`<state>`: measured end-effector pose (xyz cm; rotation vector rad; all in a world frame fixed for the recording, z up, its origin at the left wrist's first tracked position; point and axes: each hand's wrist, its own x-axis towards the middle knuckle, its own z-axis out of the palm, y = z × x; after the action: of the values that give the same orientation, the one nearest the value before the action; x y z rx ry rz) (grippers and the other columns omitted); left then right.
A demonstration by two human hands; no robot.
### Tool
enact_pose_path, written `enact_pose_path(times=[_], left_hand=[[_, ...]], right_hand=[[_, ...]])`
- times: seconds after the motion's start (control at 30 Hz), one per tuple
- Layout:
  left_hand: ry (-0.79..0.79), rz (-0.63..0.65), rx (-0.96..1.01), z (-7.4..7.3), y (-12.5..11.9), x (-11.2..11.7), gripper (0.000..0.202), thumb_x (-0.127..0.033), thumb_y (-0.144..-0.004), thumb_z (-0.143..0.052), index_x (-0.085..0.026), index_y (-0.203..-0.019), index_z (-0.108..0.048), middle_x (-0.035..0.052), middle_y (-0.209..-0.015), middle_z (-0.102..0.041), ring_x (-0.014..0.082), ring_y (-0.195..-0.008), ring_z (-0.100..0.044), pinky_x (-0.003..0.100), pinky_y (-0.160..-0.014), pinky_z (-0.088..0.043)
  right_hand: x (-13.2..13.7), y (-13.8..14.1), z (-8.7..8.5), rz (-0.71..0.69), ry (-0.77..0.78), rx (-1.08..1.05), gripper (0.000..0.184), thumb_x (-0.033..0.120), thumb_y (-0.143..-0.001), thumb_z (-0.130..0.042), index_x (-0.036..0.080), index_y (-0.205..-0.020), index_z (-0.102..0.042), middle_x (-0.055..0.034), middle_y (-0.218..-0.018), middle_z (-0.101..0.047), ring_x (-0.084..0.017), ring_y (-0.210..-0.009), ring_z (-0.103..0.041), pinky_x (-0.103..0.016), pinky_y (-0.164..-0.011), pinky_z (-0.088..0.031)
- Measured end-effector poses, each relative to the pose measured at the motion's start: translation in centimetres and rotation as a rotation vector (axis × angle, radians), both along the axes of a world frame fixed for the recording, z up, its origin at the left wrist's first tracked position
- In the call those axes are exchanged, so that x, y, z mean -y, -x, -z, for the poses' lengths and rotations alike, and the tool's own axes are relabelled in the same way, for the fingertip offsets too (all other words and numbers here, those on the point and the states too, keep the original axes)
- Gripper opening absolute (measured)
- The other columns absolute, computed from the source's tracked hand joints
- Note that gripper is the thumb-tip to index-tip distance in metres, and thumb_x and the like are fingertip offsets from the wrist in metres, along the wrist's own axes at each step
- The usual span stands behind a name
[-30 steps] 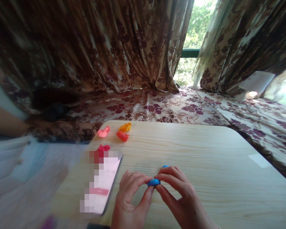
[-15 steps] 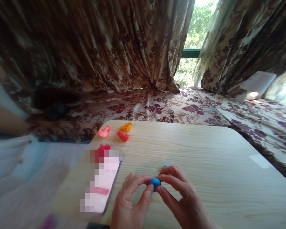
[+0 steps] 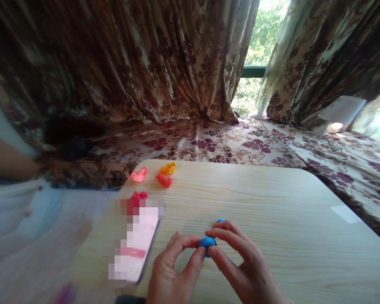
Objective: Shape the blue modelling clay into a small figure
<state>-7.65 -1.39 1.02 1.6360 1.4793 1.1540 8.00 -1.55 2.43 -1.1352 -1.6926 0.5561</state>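
A small blue lump of clay (image 3: pixel 207 242) is pinched between the fingertips of both my hands, just above the light wooden table (image 3: pixel 272 202). My left hand (image 3: pixel 174 270) grips it from the left with thumb and forefinger. My right hand (image 3: pixel 240 266) grips it from the right in the same way. Another bit of blue clay (image 3: pixel 221 220) peeks out behind my right fingers. Farther back on the left lie a pink clay piece (image 3: pixel 138 174), an orange-yellow piece (image 3: pixel 167 169), an orange-red piece (image 3: pixel 164 180) and a red piece (image 3: pixel 138 195).
A phone (image 3: pixel 136 249) lies on the table left of my hands, its screen lit. Flowered cloth (image 3: pixel 209 139) covers the surface beyond the table, with patterned curtains (image 3: pixel 145 63) and a window gap behind. A person's arm (image 3: pixel 9 160) shows at the far left.
The blue clay has gone from a flattened oval to a rounder lump between my fingertips. My hands have stayed in about the same place.
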Motion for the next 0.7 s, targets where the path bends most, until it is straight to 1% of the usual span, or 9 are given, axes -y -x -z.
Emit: enact_pose_path(times=[0.13, 0.23, 0.3, 0.4, 0.43, 0.47, 0.53, 0.57, 0.7], left_hand=[[-0.06, 0.075, -0.013, 0.1, 0.0, 0.0, 0.012, -0.031, -0.073, -0.066, -0.028, -0.083, -0.07, -0.0025, -0.085, -0.075, 0.0195, -0.083, -0.07, 0.042, -0.101, -0.043], [-0.067, 0.01, 0.025, 0.1, -0.4, 0.1, 0.011, -0.029, -0.073, -0.066, -0.027, -0.083, -0.07, -0.0029, -0.084, -0.075, 0.0187, -0.083, -0.07, 0.041, -0.102, -0.043], [-0.026, -0.037, 0.082, 0.1, -0.7, 0.3, 0.01, -0.03, -0.074, -0.065, -0.026, -0.082, -0.068, -0.0024, -0.081, -0.075, 0.0179, -0.081, -0.07, 0.037, -0.096, -0.048], [0.025, -0.037, 0.145, 0.0, -1.0, 0.5, 0.016, -0.029, -0.073, -0.066, -0.025, -0.089, -0.066, -0.002, -0.081, -0.074, 0.0169, -0.078, -0.07, 0.029, -0.081, -0.056], [0.005, -0.034, 0.14, 0.0, -1.0, 0.5, 0.019, -0.029, -0.073, -0.066, -0.026, -0.091, -0.066, -0.002, -0.082, -0.074, 0.0169, -0.08, -0.07, 0.029, -0.083, -0.056], [-0.034, -0.032, 0.123, -0.1, -1.0, 0.5, 0.019, -0.028, -0.072, -0.066, -0.027, -0.092, -0.067, -0.002, -0.084, -0.074, 0.0171, -0.083, -0.07, 0.032, -0.087, -0.054], [-0.126, -0.029, 0.078, -0.2, -0.9, 0.4, 0.016, -0.027, -0.072, -0.066, -0.028, -0.088, -0.069, -0.0025, -0.086, -0.074, 0.0175, -0.087, -0.069, 0.037, -0.099, -0.046], [-0.155, -0.024, 0.064, -0.2, -0.8, 0.3, 0.013, -0.026, -0.073, -0.065, -0.028, -0.085, -0.07, -0.0029, -0.085, -0.074, 0.0175, -0.087, -0.068, 0.038, -0.101, -0.043], [-0.128, -0.003, 0.047, -0.1, -0.5, 0.3, 0.012, -0.027, -0.074, -0.065, -0.03, -0.085, -0.07, -0.0045, -0.085, -0.074, 0.0163, -0.082, -0.069, 0.037, -0.101, -0.044]], right_hand=[[-0.1, 0.0, -0.1, -0.019, 0.043, 0.032, 0.01, 0.021, -0.086, -0.058, 0.025, -0.09, -0.066, -0.0022, -0.087, -0.062, -0.016, -0.084, -0.061, -0.025, -0.077, -0.049], [0.0, -0.2, 0.2, -0.008, 0.023, 0.012, 0.014, 0.022, -0.086, -0.058, 0.025, -0.098, -0.064, -0.0028, -0.092, -0.064, -0.016, -0.089, -0.061, -0.025, -0.079, -0.049], [0.1, -0.2, 0.5, 0.009, -0.01, -0.002, 0.018, 0.023, -0.085, -0.06, 0.024, -0.103, -0.061, -0.0033, -0.095, -0.064, -0.017, -0.092, -0.06, -0.025, -0.081, -0.049], [0.1, -0.3, 0.6, -0.004, -0.015, 0.03, 0.013, 0.02, -0.084, -0.06, 0.024, -0.096, -0.061, -0.0025, -0.093, -0.063, -0.017, -0.088, -0.06, -0.026, -0.078, -0.049], [0.1, -0.3, 0.6, -0.015, -0.008, 0.049, 0.011, 0.019, -0.084, -0.059, 0.024, -0.094, -0.061, -0.0022, -0.091, -0.062, -0.016, -0.087, -0.06, -0.026, -0.077, -0.049], [0.0, -0.3, 0.5, -0.024, -0.001, 0.066, 0.011, 0.018, -0.084, -0.059, 0.024, -0.092, -0.061, -0.002, -0.091, -0.062, -0.016, -0.086, -0.06, -0.026, -0.077, -0.049], [0.0, -0.2, 0.4, -0.026, 0.0, 0.079, 0.013, 0.018, -0.084, -0.059, 0.025, -0.094, -0.061, -0.002, -0.092, -0.061, -0.016, -0.087, -0.059, -0.028, -0.078, -0.048], [0.0, -0.2, 0.3, -0.022, -0.002, 0.076, 0.014, 0.018, -0.084, -0.059, 0.025, -0.096, -0.06, -0.0022, -0.093, -0.061, -0.017, -0.088, -0.059, -0.028, -0.08, -0.048], [0.1, -0.2, 0.2, -0.028, 0.011, 0.046, 0.014, 0.019, -0.084, -0.06, 0.024, -0.096, -0.06, -0.0026, -0.093, -0.061, -0.017, -0.089, -0.059, -0.028, -0.081, -0.047]])
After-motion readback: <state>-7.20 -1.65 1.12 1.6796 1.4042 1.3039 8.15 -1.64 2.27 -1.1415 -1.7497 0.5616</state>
